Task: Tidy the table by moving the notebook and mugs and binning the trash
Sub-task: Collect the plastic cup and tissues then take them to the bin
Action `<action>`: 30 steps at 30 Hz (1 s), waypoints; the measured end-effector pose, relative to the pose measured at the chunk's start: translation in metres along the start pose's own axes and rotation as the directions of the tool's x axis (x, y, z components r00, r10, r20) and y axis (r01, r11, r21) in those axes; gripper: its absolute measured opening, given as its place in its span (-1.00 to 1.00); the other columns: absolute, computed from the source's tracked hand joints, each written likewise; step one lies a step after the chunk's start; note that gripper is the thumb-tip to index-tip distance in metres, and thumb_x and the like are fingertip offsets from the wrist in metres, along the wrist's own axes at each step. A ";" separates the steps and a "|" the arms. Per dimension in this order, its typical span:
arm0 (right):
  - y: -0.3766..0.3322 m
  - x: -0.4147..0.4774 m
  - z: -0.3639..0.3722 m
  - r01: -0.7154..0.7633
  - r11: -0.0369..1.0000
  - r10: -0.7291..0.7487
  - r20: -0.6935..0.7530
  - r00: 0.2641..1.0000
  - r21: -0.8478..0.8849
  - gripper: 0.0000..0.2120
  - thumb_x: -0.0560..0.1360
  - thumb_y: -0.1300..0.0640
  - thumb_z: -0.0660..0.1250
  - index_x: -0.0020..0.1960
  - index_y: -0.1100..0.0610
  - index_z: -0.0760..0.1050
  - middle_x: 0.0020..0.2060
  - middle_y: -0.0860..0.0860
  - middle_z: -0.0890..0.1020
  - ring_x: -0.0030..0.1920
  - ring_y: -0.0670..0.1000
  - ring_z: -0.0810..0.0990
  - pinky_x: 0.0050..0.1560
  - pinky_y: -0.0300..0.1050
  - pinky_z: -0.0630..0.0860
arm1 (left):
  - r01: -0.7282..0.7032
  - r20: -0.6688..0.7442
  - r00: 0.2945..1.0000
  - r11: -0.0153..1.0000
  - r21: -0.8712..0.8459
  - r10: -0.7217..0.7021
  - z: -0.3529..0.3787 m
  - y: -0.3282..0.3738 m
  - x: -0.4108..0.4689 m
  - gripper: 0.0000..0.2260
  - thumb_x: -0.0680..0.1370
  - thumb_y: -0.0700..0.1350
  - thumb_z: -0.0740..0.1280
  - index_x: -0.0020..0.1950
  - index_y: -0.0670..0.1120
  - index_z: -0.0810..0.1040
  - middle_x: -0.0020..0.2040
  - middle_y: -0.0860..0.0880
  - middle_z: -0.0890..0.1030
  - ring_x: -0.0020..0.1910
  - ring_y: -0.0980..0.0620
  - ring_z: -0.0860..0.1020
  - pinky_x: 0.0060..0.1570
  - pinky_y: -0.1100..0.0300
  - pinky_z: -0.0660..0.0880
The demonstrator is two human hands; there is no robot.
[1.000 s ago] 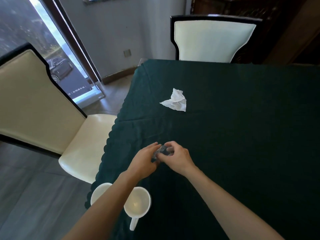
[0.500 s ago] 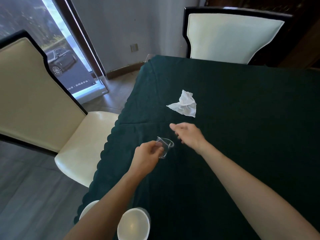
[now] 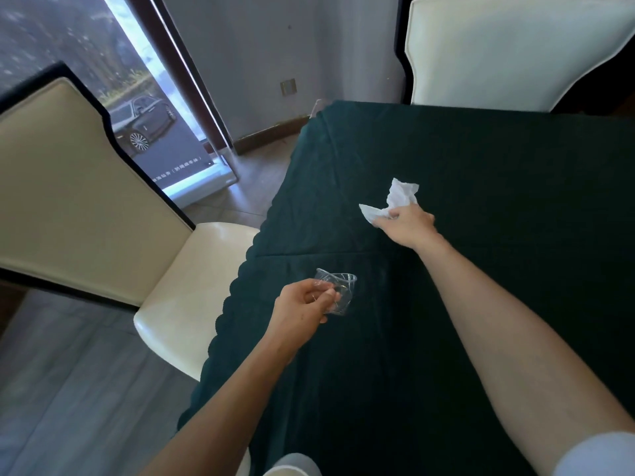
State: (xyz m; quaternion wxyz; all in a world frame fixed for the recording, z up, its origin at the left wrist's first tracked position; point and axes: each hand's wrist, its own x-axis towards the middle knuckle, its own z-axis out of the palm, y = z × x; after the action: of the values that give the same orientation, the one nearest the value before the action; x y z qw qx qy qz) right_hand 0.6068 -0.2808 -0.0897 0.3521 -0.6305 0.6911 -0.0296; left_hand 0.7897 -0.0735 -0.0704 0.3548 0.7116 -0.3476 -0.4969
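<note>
Currently: left hand [image 3: 302,304] closed around a crumpled clear plastic cup [image 3: 338,292], thumb and fingers pinching its near wall, cup raised just above the surface [image 3: 498,187] near the scalloped left edge of the dark green tablecloth. Cup rim deformed, open side up and tilted a little. Right hand [image 3: 407,223] stretched farther across the cloth, fingers curled shut on the near corner of a crumpled white tissue [image 3: 398,197]; most of the tissue still showing beyond the fingers, standing up in a peak. Whether the tissue is lifted or still resting on the cloth: cannot tell. Tissue well apart from the cup, beyond it and to its right. Both forearms bare, pale sleeve edge visible at the right arm, lower right corner. Rim of a white object [image 3: 292,467] at the bottom edge, just beside the left forearm; too cut off to identify. Cream chair [image 3: 199,286] with dark frame pushed against the left edge of the cloth; second cream chair [image 3: 508,49] at the far end. Beyond the left chair, a lit display panel [image 3: 147,121] picturing a dark car. No notebook in view.
</note>
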 end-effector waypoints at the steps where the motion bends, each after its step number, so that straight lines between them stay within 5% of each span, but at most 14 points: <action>1: 0.001 -0.001 0.003 0.015 1.000 -0.016 -0.031 0.999 -0.025 -0.59 0.44 -0.22 0.31 0.07 0.09 0.60 0.25 0.10 0.53 0.27 0.24 0.44 0.18 0.11 0.53 | 0.006 -0.002 1.000 1.000 -0.008 -0.006 -0.001 -0.001 0.000 -0.87 0.61 -0.17 0.41 0.12 -0.12 0.71 -0.05 -0.03 0.80 0.04 -0.03 0.75 0.01 0.06 0.67; 5: 0.002 -0.018 0.012 0.092 0.994 -0.081 -0.168 0.982 0.064 -0.71 0.50 0.02 0.28 -0.19 0.25 0.56 -0.24 0.09 0.59 -0.14 0.17 0.59 -0.32 -0.11 0.45 | 0.032 -0.016 0.999 0.997 -0.065 -0.033 -0.004 0.001 -0.007 -0.90 0.61 -0.19 0.41 0.09 -0.10 0.71 -0.02 -0.08 0.79 0.05 -0.06 0.75 -0.01 0.10 0.68; 8: 0.000 -0.050 0.009 0.160 0.969 -0.116 -0.225 0.967 0.188 -0.61 0.51 0.02 0.30 -0.33 0.30 0.54 -0.43 0.11 0.56 -0.31 0.11 0.55 -0.35 -0.07 0.40 | 0.046 -0.039 0.998 0.993 -0.107 -0.051 -0.006 0.011 -0.019 -0.91 0.62 -0.17 0.40 0.03 -0.02 0.70 0.01 -0.14 0.77 -0.02 0.00 0.72 -0.05 0.13 0.67; 11: -0.004 -0.096 -0.003 0.215 0.936 -0.147 -0.247 0.958 0.278 -0.67 0.47 -0.08 0.44 -0.26 0.17 0.68 -0.35 0.04 0.69 -0.26 0.03 0.66 -0.18 -0.07 0.58 | 0.055 -0.081 0.994 0.988 -0.143 -0.067 -0.010 0.023 -0.031 -0.89 0.64 -0.17 0.38 -0.01 -0.01 0.68 -0.01 -0.13 0.73 -0.08 0.03 0.67 0.01 0.06 0.67; 14: -0.007 -0.145 -0.012 0.202 0.876 -0.116 -0.215 0.970 0.438 -0.78 0.35 -0.07 0.56 -0.25 0.07 0.63 -0.31 -0.01 0.72 -0.30 0.05 0.72 -0.25 -0.04 0.67 | 0.065 -0.127 0.988 0.982 -0.179 -0.089 -0.016 0.032 -0.041 -0.90 0.65 -0.17 0.35 0.07 -0.07 0.67 0.00 -0.09 0.66 -0.08 0.02 0.64 -0.05 0.11 0.66; 19: -0.019 -0.228 -0.020 0.249 0.721 -0.167 -0.187 0.968 0.646 -0.82 0.44 0.10 0.52 0.04 0.00 0.66 -0.16 0.04 0.75 -0.35 0.02 0.64 -0.44 -0.13 0.51 | 0.100 -0.064 0.990 0.942 -0.321 -0.127 -0.019 0.048 -0.075 -0.88 0.66 -0.18 0.33 0.13 -0.14 0.65 0.01 -0.14 0.68 -0.05 -0.05 0.66 -0.09 0.11 0.67; 22: -0.026 -0.275 -0.022 0.354 0.725 -0.232 -0.274 0.933 0.591 -0.89 0.50 0.06 0.45 0.00 -0.01 0.72 -0.19 -0.04 0.75 -0.25 -0.05 0.68 -0.25 -0.06 0.60 | 0.053 0.019 0.999 0.929 -0.367 -0.049 -0.018 0.062 -0.107 -0.85 0.65 -0.21 0.35 0.16 -0.22 0.65 0.03 -0.23 0.75 -0.03 -0.12 0.74 -0.10 0.10 0.70; 26: -0.033 -0.334 -0.023 0.443 0.774 -0.286 -0.375 0.882 0.452 -0.80 0.56 0.10 0.42 0.16 0.02 0.70 -0.03 -0.16 0.69 0.03 -0.19 0.65 0.05 -0.29 0.55 | -0.039 0.105 0.992 0.958 -0.284 0.071 -0.022 0.076 -0.155 -0.84 0.61 -0.18 0.36 -0.01 -0.27 0.66 -0.33 -0.11 0.58 -0.36 0.02 0.53 -0.29 0.14 0.55; 30: -0.031 -0.390 -0.020 0.463 0.842 -0.281 -0.507 0.815 0.277 -0.78 0.59 0.17 0.38 0.17 -0.01 0.70 0.01 -0.07 0.55 0.10 -0.07 0.55 0.15 -0.25 0.49 | -0.098 0.251 0.955 0.969 -0.227 0.155 -0.027 0.080 -0.201 -0.80 0.59 -0.21 0.29 0.01 -0.34 0.61 -0.21 -0.17 0.60 -0.25 -0.07 0.52 -0.31 0.21 0.48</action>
State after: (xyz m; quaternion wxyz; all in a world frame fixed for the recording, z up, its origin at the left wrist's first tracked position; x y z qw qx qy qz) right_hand 0.6059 0.0528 0.1152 0.2882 -0.6491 0.5931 -0.3792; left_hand 0.7506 0.0609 0.0968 0.4100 0.5723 -0.3822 -0.5985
